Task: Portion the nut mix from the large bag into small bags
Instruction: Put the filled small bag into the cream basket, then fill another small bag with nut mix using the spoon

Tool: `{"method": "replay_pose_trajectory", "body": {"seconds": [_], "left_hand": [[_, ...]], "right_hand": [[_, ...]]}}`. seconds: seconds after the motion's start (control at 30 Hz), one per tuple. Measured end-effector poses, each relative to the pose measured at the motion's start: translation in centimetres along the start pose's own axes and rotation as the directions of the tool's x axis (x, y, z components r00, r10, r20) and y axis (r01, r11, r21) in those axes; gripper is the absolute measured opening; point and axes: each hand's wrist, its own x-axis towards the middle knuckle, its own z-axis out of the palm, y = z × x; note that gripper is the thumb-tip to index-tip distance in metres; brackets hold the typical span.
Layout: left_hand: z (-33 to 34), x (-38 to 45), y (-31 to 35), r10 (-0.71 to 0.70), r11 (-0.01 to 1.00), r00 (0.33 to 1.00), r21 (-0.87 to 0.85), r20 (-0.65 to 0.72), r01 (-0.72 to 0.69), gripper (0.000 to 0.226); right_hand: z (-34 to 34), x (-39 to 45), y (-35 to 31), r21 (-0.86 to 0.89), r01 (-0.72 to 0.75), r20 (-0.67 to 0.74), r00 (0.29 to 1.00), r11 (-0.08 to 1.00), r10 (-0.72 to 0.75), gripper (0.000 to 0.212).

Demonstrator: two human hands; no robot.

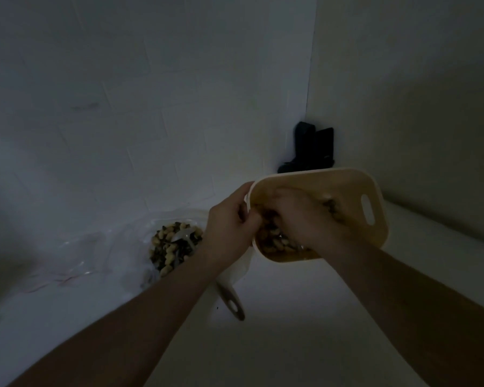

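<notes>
A cream plastic basket (pixel 347 188) with a handle slot is tilted toward me above the white surface. My left hand (pixel 229 219) grips its left rim, thumb over the edge. My right hand (pixel 299 216) reaches inside it, fingers curled down around a small bag of nut mix (pixel 274 240); a glint of clear plastic shows there. The large clear bag (pixel 140 238) lies open at the left, with nut mix (pixel 173 244) and a white spoon (pixel 183 236) in it.
Crumpled clear small bags (pixel 76 255) lie left of the large bag. A white scoop handle (pixel 231 303) juts out under my left wrist. A dark object (pixel 313 146) stands in the wall corner behind the basket. The light is very dim.
</notes>
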Motion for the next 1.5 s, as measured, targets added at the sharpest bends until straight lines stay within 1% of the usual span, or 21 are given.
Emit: {"method": "replay_pose_trajectory", "body": {"seconds": [0.03, 0.1, 0.2, 0.27, 0.43, 0.47, 0.57, 0.67, 0.73, 0.8, 0.87, 0.93, 1.0, 1.03, 1.1, 1.13, 1.2, 1.27, 1.37, 1.43, 1.5], "left_hand": [[0.0, 0.0, -0.1, 0.001, 1.000, 1.000, 0.007, -0.003, -0.001, 0.050], [0.1, 0.1, -0.4, -0.008, 1.000, 1.000, 0.021, -0.009, 0.008, 0.050], [0.2, 0.4, -0.8, -0.059, 0.998, 0.998, -0.001, -0.034, 0.059, 0.052], [0.4, 0.7, -0.9, -0.102, 0.995, 0.993, -0.012, -0.053, 0.102, 0.045], [0.9, 1.8, -1.4, -0.204, 0.978, 0.972, -0.056, -0.115, 0.199, 0.029], [1.0, 2.0, -1.3, -0.224, 0.974, 0.967, -0.067, -0.124, 0.217, 0.026], [1.2, 2.8, -1.6, -0.321, 0.945, 0.936, -0.116, -0.144, 0.307, 0.042], [0.8, 1.7, -1.7, -0.363, 0.908, 0.929, -0.254, -0.079, 0.333, 0.042], [-0.3, 0.0, -1.6, -0.297, 0.938, 0.955, -0.196, -0.025, 0.287, 0.029], [-2.2, -2.2, -1.9, -0.198, 0.980, 0.979, 0.002, 0.040, 0.198, 0.020], [-4.7, -4.1, -2.8, -0.084, 0.984, 0.990, 0.164, 0.112, 0.065, 0.014], [-7.9, -5.3, -4.2, 0.013, 0.965, 0.979, 0.252, 0.203, -0.065, 0.008], [-10.9, -6.3, -5.7, 0.058, 0.918, 0.940, 0.351, 0.337, -0.183, 0.010], [-12.2, -6.9, -6.5, 0.058, 0.883, 0.909, 0.404, 0.412, -0.239, 0.014], [-13.9, -8.2, -7.9, 0.017, 0.816, 0.853, 0.486, 0.521, -0.313, 0.033], [-14.4, -8.8, -8.6, -0.001, 0.798, 0.842, 0.507, 0.540, -0.325, 0.038], [-14.6, -9.8, -9.5, 0.012, 0.798, 0.840, 0.501, 0.542, -0.335, 0.038], [-14.5, -10.3, -9.7, 0.071, 0.807, 0.847, 0.468, 0.527, -0.359, 0.028], [-14.1, -10.7, -9.9, 0.153, 0.803, 0.885, 0.467, 0.440, -0.370, 0.024], [-14.0, -11.0, -10.4, 0.154, 0.788, 0.913, 0.510, 0.379, -0.344, 0.020], [-14.1, -10.9, -10.5, 0.146, 0.780, 0.933, 0.542, 0.328, -0.313, 0.020]], "right_hand": [[0.3, 0.2, 0.3, 0.004, 0.038, -0.007, 0.999, 0.999, -0.038, 0.021], [0.6, -0.1, 0.0, 0.040, 0.016, 0.074, 0.997, 0.999, -0.019, 0.031], [0.1, -0.1, -0.3, 0.162, 0.006, 0.184, 0.982, 0.987, -0.036, 0.021], [-0.9, -0.5, -0.2, 0.153, -0.023, 0.218, 0.976, 0.988, -0.011, 0.020], [-2.7, -3.6, -1.3, 0.294, -0.003, 0.034, 0.999, 0.956, -0.007, 0.033], [-2.4, -4.0, -1.8, 0.273, 0.014, 0.002, 1.000, 0.962, -0.015, 0.037], [-0.6, -4.1, -2.3, 0.115, 0.091, -0.142, 0.987, 0.989, -0.075, 0.042], [1.1, -3.6, -2.0, 0.034, 0.091, -0.254, 0.964, 0.995, -0.079, 0.041], [2.0, -3.1, -2.0, 0.017, 0.075, -0.325, 0.943, 0.997, -0.065, 0.042], [2.4, -2.2, -2.0, 0.016, 0.036, -0.351, 0.936, 0.999, -0.028, 0.042], [2.4, -1.4, -2.0, 0.023, 0.001, -0.343, 0.939, 1.000, 0.007, 0.042], [2.3, -1.5, -2.7, 0.020, 0.054, -0.449, 0.893, 0.998, -0.039, 0.033], [2.1, -2.0, -4.9, 0.061, 0.179, -0.534, 0.837, 0.982, -0.119, 0.023], [2.3, -2.4, -6.3, 0.104, 0.238, -0.490, 0.857, 0.966, -0.159, 0.019], [3.4, -3.1, -8.9, 0.188, 0.236, -0.227, 0.955, 0.953, -0.192, 0.025], [4.3, -3.2, -9.9, 0.158, 0.187, -0.079, 0.981, 0.969, -0.177, 0.033], [6.6, -3.3, -10.9, 0.007, 0.112, 0.095, 0.989, 0.994, -0.112, 0.041], [8.4, -3.3, -11.1, -0.030, 0.054, 0.144, 0.988, 0.998, -0.049, 0.040], [10.2, -3.1, -11.1, 0.025, 0.053, 0.099, 0.994, 0.998, -0.055, 0.040], [10.1, -2.7, -11.0, 0.104, 0.034, 0.075, 0.996, 0.994, -0.042, 0.031], [8.8, -2.0, -10.9, 0.128, 0.000, 0.091, 0.996, 0.992, -0.011, 0.031]]}}
